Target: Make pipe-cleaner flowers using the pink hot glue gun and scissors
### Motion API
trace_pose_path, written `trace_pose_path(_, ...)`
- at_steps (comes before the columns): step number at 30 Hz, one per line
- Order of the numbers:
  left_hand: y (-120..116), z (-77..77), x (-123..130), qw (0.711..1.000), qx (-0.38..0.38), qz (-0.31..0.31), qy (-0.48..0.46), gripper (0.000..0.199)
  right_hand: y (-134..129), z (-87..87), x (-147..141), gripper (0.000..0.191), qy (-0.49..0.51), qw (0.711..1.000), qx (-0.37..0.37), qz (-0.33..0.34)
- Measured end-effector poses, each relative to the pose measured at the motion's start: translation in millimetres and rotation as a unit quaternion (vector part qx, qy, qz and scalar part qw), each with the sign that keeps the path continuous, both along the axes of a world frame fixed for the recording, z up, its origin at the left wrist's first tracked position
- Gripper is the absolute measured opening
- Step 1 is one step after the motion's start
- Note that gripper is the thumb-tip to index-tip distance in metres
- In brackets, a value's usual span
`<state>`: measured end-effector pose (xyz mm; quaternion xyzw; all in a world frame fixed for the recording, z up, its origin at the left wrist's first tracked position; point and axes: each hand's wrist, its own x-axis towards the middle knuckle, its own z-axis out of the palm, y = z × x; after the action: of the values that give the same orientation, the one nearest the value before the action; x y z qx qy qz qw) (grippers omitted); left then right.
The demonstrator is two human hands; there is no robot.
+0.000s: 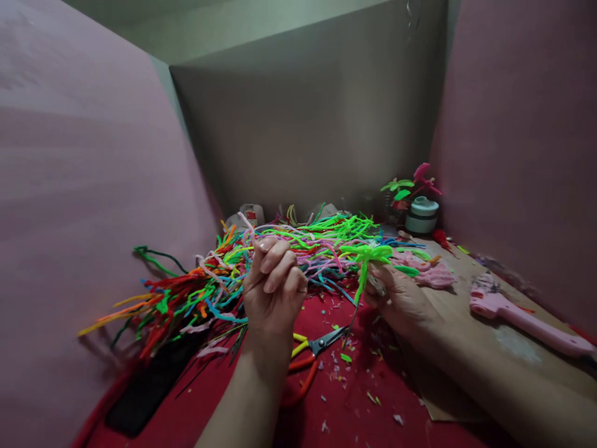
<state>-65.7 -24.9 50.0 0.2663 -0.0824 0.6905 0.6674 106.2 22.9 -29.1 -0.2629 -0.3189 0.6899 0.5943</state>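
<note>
My left hand (275, 277) is raised before the pile, its fingers curled into a pinch. A pale pink pipe cleaner (246, 223) sticks up from between the thumb and forefinger. Held in my right hand (396, 298) is a bright green pipe-cleaner piece (370, 254) with several leaf-like loops and a stem-like end pointing down. The right fingertips are partly hidden behind it. Between my forearms, scissors (313, 351) with red and yellow handles lie on the red cloth (345, 404), blades apart.
Behind my hands spreads a heap of coloured pipe cleaners (321, 239). A pink glue gun (522, 320) rests on cardboard (448, 398) at right. A mint jar (422, 214) and pipe-cleaner flowers (422, 177) stand at back right. A black flat object (144, 392) lies at left. Panels enclose three sides.
</note>
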Motion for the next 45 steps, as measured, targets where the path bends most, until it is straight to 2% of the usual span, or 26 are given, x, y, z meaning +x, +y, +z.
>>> trace_pose_path(6, 1.1, 1.0, -0.1, 0.998, -0.016, 0.052, 0.008, 0.024, -3.1, 3.2, -1.1, 0.038, -0.024, 1.0, 0.001, -0.008)
trace_pose_path(16, 4.4, -0.7, -0.5, 0.999, -0.017, 0.052, 0.002, 0.023, -2.0, 0.2, -1.2, 0.038, 0.003, 1.0, -0.007, 0.005)
trace_pose_path(25, 4.5, -2.3, -2.4, 0.999, -0.024, 0.02, -0.017, 0.025, -6.0, 7.9, -1.4, 0.038, -0.016, 1.0, -0.012, -0.004)
trace_pose_path(34, 5.0, -3.5, -3.2, 0.994, -0.021, 0.088, 0.061, 0.023, -5.6, 6.7, -1.1, 0.037, -0.019, 1.0, -0.014, 0.002)
trace_pose_path(41, 6.8, -4.4, -3.4, 0.998, -0.02, 0.057, 0.025, 0.023, -6.1, 6.4, -1.5, 0.038, -0.012, 1.0, -0.016, -0.001)
trace_pose_path(45, 8.0, -5.0, -3.5, 0.996, -0.023, 0.072, 0.037, 0.023, -4.3, 4.0, -1.5, 0.036, -0.008, 1.0, -0.014, 0.004)
